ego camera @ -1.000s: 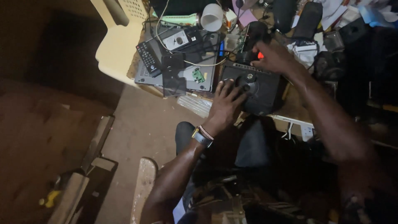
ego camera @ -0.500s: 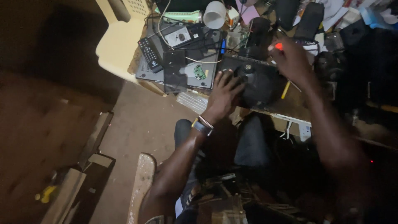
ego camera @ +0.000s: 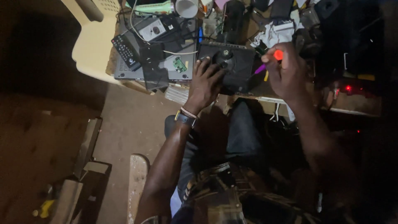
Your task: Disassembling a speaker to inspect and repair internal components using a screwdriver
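A black boxy device (ego camera: 234, 64) with a round part on top lies on the cluttered workbench. My left hand (ego camera: 205, 83) rests on its near left corner, fingers spread over the casing. To the right of the device, my right hand (ego camera: 286, 72) is closed around a screwdriver (ego camera: 277, 56) with an orange-red handle end; its tip is hidden behind the hand. A bracelet and watch sit on my left wrist.
Left of the device lie a grey flat box (ego camera: 159, 62) with a small green circuit board (ego camera: 179, 65), a black remote (ego camera: 126, 52) and cables. A white cup (ego camera: 186, 7) and green torch (ego camera: 153, 8) stand behind. A cream plastic chair (ego camera: 93, 49) sits left; wooden planks (ego camera: 137, 182) lie on the floor.
My right hand with the screwdriver has drawn away from the device's far edge to its right side. My left hand stays on the device's near corner.
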